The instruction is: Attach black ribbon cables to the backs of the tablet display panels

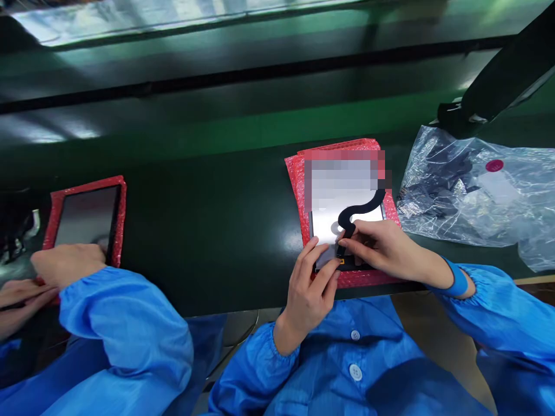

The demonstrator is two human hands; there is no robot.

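Observation:
A flat display panel (323,242) with a bright, reflective back lies on red bubble wrap (299,190); its upper part is pixelated. From its upper right, a wavy black flex cable (362,209) curves down to the lower edge. My right hand (388,248) pinches the cable's lower end between thumb and fingers. On the panel's lower left edge rest the spread fingers of my left hand (307,286), their tips near a small yellow-orange connector spot (341,262). The exact contact under the fingertips is hidden.
Clear plastic bags (481,190) with dark contents lie to the right, below a dark stand (498,81). At left, a co-worker's hands (71,266) are beside another panel (89,216) on red wrap. The dark green table (217,231) lies between.

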